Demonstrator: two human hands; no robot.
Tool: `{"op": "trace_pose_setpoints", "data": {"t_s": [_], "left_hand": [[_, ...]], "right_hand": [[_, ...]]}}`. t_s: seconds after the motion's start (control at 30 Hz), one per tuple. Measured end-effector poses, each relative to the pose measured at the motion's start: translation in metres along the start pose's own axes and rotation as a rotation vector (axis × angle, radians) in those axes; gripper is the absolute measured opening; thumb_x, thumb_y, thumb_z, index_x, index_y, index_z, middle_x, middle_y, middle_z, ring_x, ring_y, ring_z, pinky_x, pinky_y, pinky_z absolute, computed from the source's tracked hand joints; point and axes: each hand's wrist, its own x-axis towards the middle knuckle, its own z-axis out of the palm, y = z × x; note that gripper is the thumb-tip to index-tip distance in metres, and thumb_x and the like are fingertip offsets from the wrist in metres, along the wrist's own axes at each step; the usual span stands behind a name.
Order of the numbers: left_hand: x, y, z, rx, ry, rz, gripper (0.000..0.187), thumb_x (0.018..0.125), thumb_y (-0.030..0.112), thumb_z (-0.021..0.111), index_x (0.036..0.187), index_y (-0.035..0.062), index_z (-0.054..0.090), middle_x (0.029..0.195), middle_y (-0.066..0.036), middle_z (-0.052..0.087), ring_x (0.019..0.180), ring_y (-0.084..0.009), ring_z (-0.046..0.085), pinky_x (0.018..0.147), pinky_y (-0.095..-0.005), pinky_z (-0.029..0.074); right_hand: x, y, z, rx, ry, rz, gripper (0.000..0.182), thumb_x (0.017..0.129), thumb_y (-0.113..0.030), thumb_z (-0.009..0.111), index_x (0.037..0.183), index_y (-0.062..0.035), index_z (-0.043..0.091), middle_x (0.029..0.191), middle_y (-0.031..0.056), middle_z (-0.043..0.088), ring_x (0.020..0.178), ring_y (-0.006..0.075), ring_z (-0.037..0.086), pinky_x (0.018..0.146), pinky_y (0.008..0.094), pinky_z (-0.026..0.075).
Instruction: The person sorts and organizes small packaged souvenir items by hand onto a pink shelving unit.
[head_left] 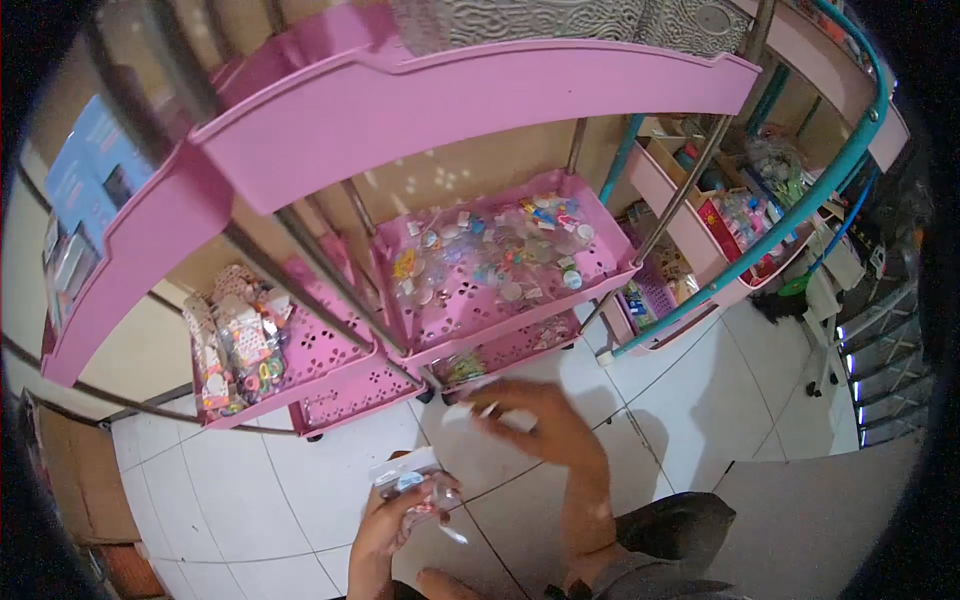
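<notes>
My left hand (385, 525) grips a bunch of clear plastic packets (412, 480) with small coloured items inside, low over the white floor tiles. My right hand (535, 415) is stretched forward above it, fingers pinched on one small clear packet (462, 412), blurred, just in front of the bottom tray of the pink rack. The middle pink tray (600, 225) ahead holds several small packets of trinkets scattered across its perforated floor.
A pink tiered rack (420, 110) with metal posts fills the view ahead. A second pink tray (330, 355) on the left holds packaged goods. More racks with stock stand at right (735, 215). White tiled floor (720, 390) lies to the right; a cardboard box (85, 480) sits at left.
</notes>
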Motion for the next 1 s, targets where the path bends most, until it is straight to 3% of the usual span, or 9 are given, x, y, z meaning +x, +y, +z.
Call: {"op": "trace_pose_setpoints", "data": {"t_s": [0.13,0.23,0.33,0.47,0.63,0.73,0.87,0.97,1.0], "left_hand": [[0.007,0.009,0.005,-0.078,0.018,0.074,0.035,0.071,-0.003,0.045,0.104,-0.0004,0.035,0.080,-0.020,0.052,0.073,-0.0279,0.054,0.047,-0.0327,0.046],[0.012,0.009,0.003,-0.014,0.064,0.109,0.039,0.070,-0.004,0.044,0.108,-0.0028,0.035,0.080,-0.019,0.053,0.072,-0.0279,0.054,0.047,-0.0329,0.046],[0.018,0.007,-0.003,0.010,0.073,0.086,0.040,0.069,-0.005,0.043,0.109,-0.0056,0.036,0.080,-0.018,0.053,0.071,-0.0281,0.054,0.048,-0.0328,0.046],[0.026,-0.001,-0.010,-0.006,0.081,0.105,0.040,0.066,-0.002,0.045,0.105,-0.0079,0.040,0.076,-0.017,0.052,0.069,-0.0276,0.054,0.046,-0.0320,0.046],[0.031,0.003,-0.003,-0.035,0.103,0.094,0.042,0.064,-0.005,0.042,0.106,-0.0086,0.040,0.078,-0.017,0.052,0.072,-0.0282,0.054,0.049,-0.0324,0.046],[0.034,0.002,-0.002,-0.011,0.157,0.114,0.040,0.066,0.001,0.047,0.104,-0.0071,0.039,0.072,-0.018,0.051,0.065,-0.0287,0.053,0.042,-0.0326,0.043],[0.035,-0.002,-0.005,0.000,0.149,0.092,0.041,0.065,0.001,0.046,0.105,-0.0069,0.039,0.073,-0.018,0.051,0.067,-0.0283,0.053,0.042,-0.0325,0.043],[0.035,0.000,-0.004,0.029,0.145,0.093,0.042,0.065,0.002,0.046,0.105,-0.0070,0.039,0.073,-0.018,0.050,0.068,-0.0279,0.053,0.043,-0.0329,0.044],[0.035,0.000,-0.004,0.045,0.149,0.094,0.042,0.064,0.002,0.046,0.105,-0.0070,0.039,0.074,-0.017,0.050,0.069,-0.0277,0.053,0.043,-0.0331,0.044]], "right_hand": [[0.014,0.009,-0.057,-0.224,0.464,0.019,0.025,0.069,0.008,0.050,0.093,-0.0001,0.054,0.088,0.0077,0.055,0.079,0.0157,0.055,0.065,0.0244,0.043],[0.029,-0.002,-0.090,-0.498,0.632,0.040,0.028,0.067,0.009,0.043,0.090,-0.0009,0.054,0.084,0.0157,0.055,0.077,0.0265,0.054,0.069,0.0307,0.041],[0.060,-0.011,-0.110,-0.589,0.658,-0.142,0.027,0.069,0.004,0.042,0.093,-0.0015,0.053,0.083,0.0179,0.055,0.078,0.0269,0.054,0.072,0.0317,0.040],[0.101,0.039,-0.123,-0.786,0.496,-0.038,0.034,0.076,-0.017,0.047,0.106,-0.0020,0.045,0.100,0.0151,0.051,0.091,0.0239,0.051,0.076,0.0311,0.040],[0.125,0.039,-0.067,-1.196,0.214,0.407,0.051,0.076,-0.028,0.044,0.120,-0.0078,0.028,0.119,0.0256,0.026,0.108,0.0420,0.030,0.080,0.0539,0.032],[0.116,0.042,-0.034,-1.177,0.285,0.273,0.047,0.077,-0.028,0.043,0.117,-0.0069,0.033,0.116,0.0289,0.028,0.104,0.0464,0.031,0.077,0.0586,0.030],[0.107,0.044,-0.002,-1.259,0.295,0.127,0.042,0.076,-0.027,0.043,0.113,-0.0060,0.038,0.117,0.0288,0.027,0.104,0.0463,0.031,0.077,0.0586,0.030],[0.101,0.026,-0.001,-1.275,0.209,0.009,0.034,0.075,-0.022,0.046,0.104,-0.0054,0.047,0.113,0.0246,0.036,0.102,0.0397,0.039,0.078,0.0499,0.036],[0.100,0.018,-0.011,-1.018,0.034,0.024,0.029,0.073,-0.018,0.047,0.100,-0.0048,0.049,0.106,0.0214,0.043,0.097,0.0354,0.044,0.077,0.0441,0.038]]}}
